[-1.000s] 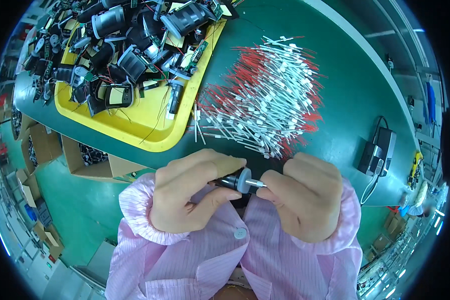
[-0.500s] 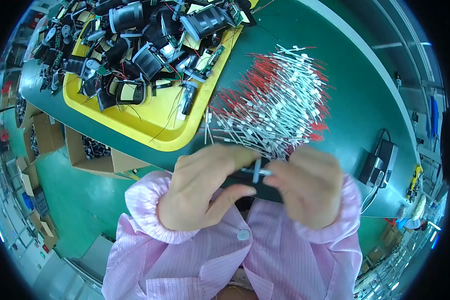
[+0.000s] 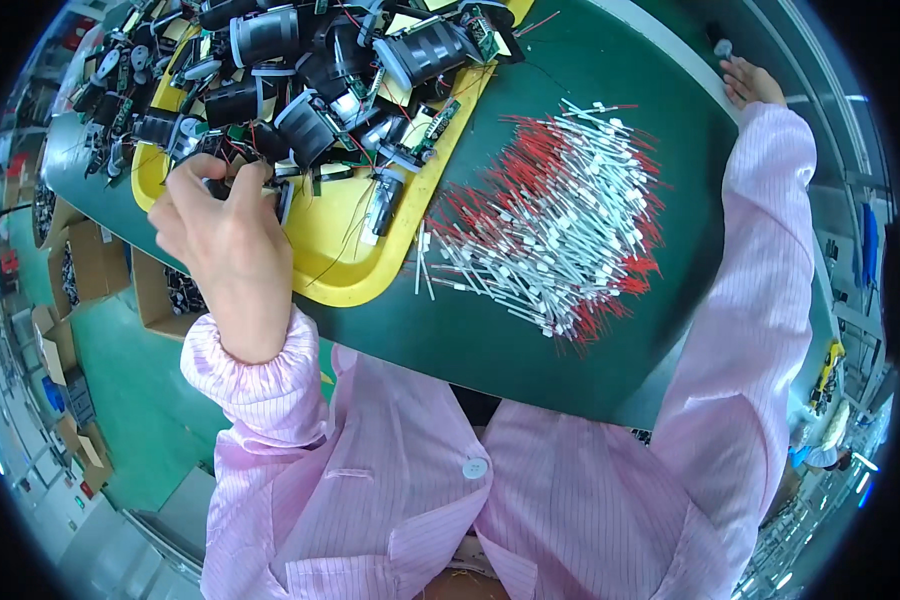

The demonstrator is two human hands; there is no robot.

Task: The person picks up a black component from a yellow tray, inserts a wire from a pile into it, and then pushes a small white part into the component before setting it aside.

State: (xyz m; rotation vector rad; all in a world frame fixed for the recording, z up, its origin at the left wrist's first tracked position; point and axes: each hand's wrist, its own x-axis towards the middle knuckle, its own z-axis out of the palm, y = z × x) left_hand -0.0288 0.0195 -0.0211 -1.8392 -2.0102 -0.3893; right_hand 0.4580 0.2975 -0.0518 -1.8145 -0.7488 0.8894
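My left hand (image 3: 232, 225) reaches into the yellow tray (image 3: 342, 291) at the upper left, fingers closed round a black part mostly hidden beneath them. The tray is heaped with black cylindrical housings (image 3: 267, 37) with grey rims, green circuit boards and thin wires. At the far upper right, my right hand (image 3: 752, 84) is stretched beyond the table's pale edge, fingers apart. Just past its fingertips is a small dark thing with a pale round end (image 3: 722, 47), seemingly apart from them. A pile of white tubes and red wires (image 3: 570, 215) lies between my arms.
The green table (image 3: 390, 345) carries the tray and pile. More black parts (image 3: 105, 100) spill past the tray's left side. Open cardboard boxes (image 3: 98, 265) stand below the table's left edge. A grey metal frame (image 3: 850, 150) runs along the far right.
Both hands were together in front of my chest, handling a dark part with a pale tube. The left has moved up-left into the tray; the right has swung far up-right beyond the table edge.
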